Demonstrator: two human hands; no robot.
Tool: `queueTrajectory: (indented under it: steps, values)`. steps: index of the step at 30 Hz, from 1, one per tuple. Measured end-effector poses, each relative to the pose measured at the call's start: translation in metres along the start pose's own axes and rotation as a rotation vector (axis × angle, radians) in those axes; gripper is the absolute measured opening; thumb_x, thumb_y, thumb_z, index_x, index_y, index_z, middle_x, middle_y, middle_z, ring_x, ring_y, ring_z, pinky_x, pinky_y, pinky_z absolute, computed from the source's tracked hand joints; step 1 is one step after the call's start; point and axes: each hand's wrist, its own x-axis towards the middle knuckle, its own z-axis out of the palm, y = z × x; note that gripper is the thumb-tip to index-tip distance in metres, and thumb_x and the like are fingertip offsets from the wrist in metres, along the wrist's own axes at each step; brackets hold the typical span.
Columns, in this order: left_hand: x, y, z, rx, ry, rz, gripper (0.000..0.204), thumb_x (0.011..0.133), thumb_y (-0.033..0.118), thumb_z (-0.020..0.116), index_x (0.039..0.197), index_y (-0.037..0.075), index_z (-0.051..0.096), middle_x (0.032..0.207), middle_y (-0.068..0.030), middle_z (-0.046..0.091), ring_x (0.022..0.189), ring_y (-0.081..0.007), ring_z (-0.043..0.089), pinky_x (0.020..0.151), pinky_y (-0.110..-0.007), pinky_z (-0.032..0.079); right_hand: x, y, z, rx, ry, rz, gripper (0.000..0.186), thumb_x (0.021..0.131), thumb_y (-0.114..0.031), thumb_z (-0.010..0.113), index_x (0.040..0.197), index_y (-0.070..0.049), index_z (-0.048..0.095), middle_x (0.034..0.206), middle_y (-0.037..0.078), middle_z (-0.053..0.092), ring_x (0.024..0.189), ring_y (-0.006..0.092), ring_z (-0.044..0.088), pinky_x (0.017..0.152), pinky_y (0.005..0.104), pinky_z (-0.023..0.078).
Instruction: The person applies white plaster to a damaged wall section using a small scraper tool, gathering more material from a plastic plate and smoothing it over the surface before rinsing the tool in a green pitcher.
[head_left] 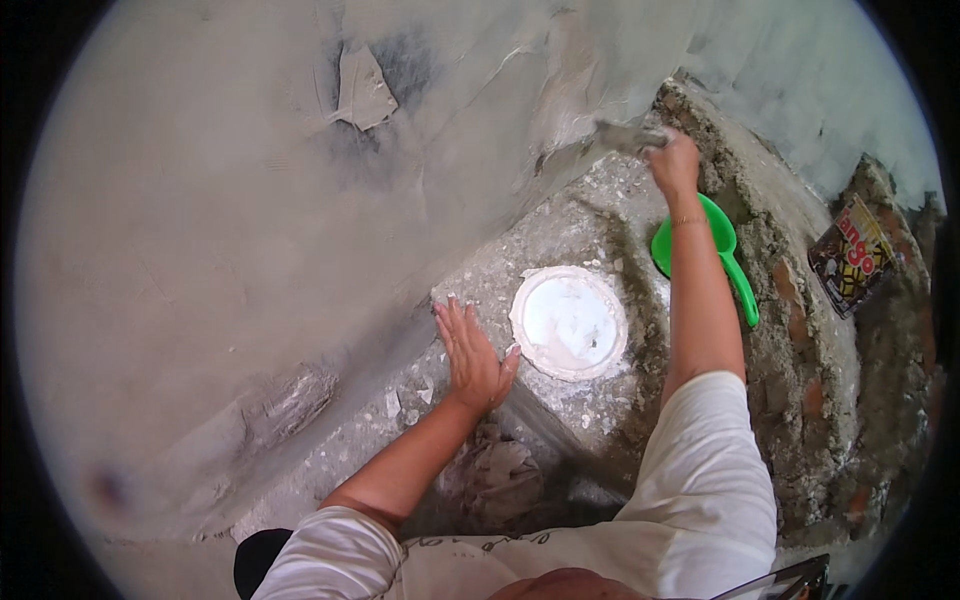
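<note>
My left hand [470,355], fingers spread and dusted pale, is braced at the edge of the concrete step [600,230], just left of a round white lid [568,322] crusted with pale paste. My right hand [672,158] grips a grey, paste-coated scraper [625,138], slightly blurred, held at the foot of the plastered wall [250,180]. Under my right forearm lies a green plastic scoop [740,270], partly hidden by the arm, its handle pointing toward me.
Rough steps with exposed brick [820,400] run down the right side, bearing a printed, dark patterned packet [845,255]. A rough pale patch [365,90] marks the wall at upper left. Below my left hand is a shadowed recess with a crumpled pale object [500,470].
</note>
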Motion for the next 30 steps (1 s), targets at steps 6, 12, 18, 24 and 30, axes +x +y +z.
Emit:
queueTrajectory:
  steps: [6, 12, 18, 24, 30]
  values:
    - [0.001, 0.000, 0.000, 0.039, -0.024, -0.023, 0.085, 0.079, 0.037, 0.057, 0.127, -0.023, 0.019, 0.138, -0.0390, 0.007, 0.131, -0.0536, -0.001, 0.107, -0.057, 0.001, -0.035, -0.051, 0.061, 0.155, -0.120, 0.088, 0.020, 0.068, -0.005, 0.069, 0.088, -0.004, 0.067, 0.070, 0.014, 0.064, 0.066, 0.0230, 0.063, 0.061, 0.0343, 0.049]
    - [0.000, 0.003, -0.007, 0.037, -0.043, -0.048, 0.085, 0.077, 0.027, 0.061, 0.128, -0.023, 0.016, 0.139, -0.0390, 0.005, 0.131, -0.0531, -0.002, 0.108, -0.056, 0.000, -0.036, -0.002, 0.028, -0.105, 0.117, 0.542, 0.018, 0.071, -0.018, 0.067, 0.087, -0.009, 0.068, 0.083, 0.017, 0.065, 0.080, 0.0351, 0.063, 0.068, 0.0422, 0.049]
    - [0.002, 0.006, -0.002, 0.085, -0.092, -0.072, 0.085, 0.081, 0.038, 0.055, 0.128, -0.022, 0.018, 0.139, -0.0382, 0.005, 0.131, -0.0521, -0.004, 0.108, -0.054, -0.002, -0.069, -0.048, 0.018, 0.071, 0.001, 0.306, 0.023, 0.071, -0.008, 0.065, 0.093, -0.009, 0.067, 0.073, 0.014, 0.063, 0.062, 0.0265, 0.058, 0.059, 0.0364, 0.046]
    - [0.000, 0.004, -0.005, 0.112, -0.112, -0.093, 0.086, 0.082, 0.039, 0.053, 0.130, -0.021, 0.015, 0.140, -0.0367, 0.004, 0.133, -0.0495, -0.005, 0.109, -0.051, -0.004, -0.098, -0.156, -0.004, 0.166, -0.079, 0.171, 0.015, 0.072, -0.006, 0.064, 0.086, -0.002, 0.063, 0.067, 0.014, 0.057, 0.057, 0.0203, 0.050, 0.057, 0.0315, 0.043]
    - [0.002, 0.006, -0.014, 0.106, -0.142, -0.094, 0.087, 0.084, 0.041, 0.051, 0.131, -0.020, 0.013, 0.140, -0.0375, 0.003, 0.133, -0.0488, -0.006, 0.108, -0.053, -0.007, -0.133, -0.159, -0.077, 0.231, -0.030, 0.217, 0.015, 0.073, -0.006, 0.064, 0.087, -0.001, 0.062, 0.069, 0.012, 0.059, 0.062, 0.0182, 0.054, 0.059, 0.0324, 0.043]
